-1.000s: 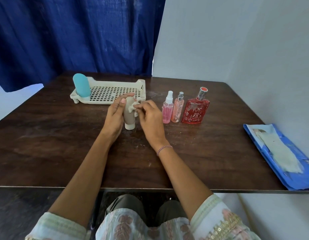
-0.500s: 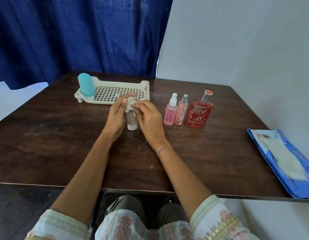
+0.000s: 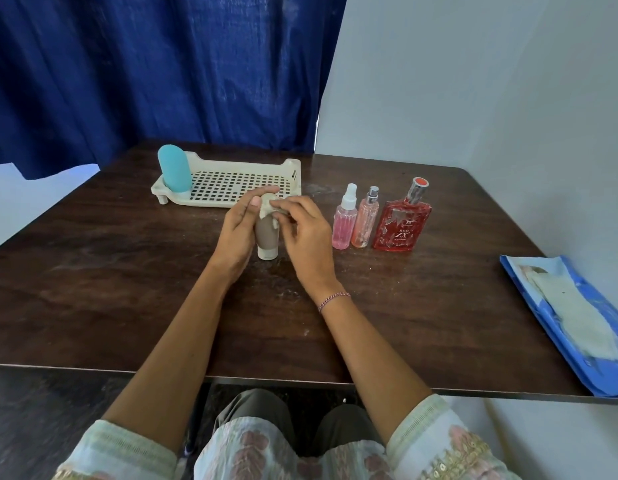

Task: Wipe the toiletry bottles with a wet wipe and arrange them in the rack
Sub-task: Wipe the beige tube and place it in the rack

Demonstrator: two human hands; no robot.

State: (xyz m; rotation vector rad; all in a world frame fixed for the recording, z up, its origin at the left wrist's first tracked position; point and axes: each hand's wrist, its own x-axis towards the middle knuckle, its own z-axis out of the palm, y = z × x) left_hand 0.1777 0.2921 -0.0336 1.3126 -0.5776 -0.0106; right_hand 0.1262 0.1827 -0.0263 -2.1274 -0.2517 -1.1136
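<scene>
Dark wooden table (image 3: pixel 92 271); brown bottle (image 3: pixel 266 239) stood cap-down near the rack (image 3: pixel 231 181). Left hand (image 3: pixel 236 230) curled round it, right hand (image 3: pixel 305 233) pinched wet wipe (image 3: pixel 267 209) at its top. Advisable: steady base, wipe downward all round.

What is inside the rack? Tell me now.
A teal bottle stands upright in the rack at its left end; no other bottle shows on the grid. The left hand, gripping a brown bottle, and the wipe hide its near right corner.
</scene>
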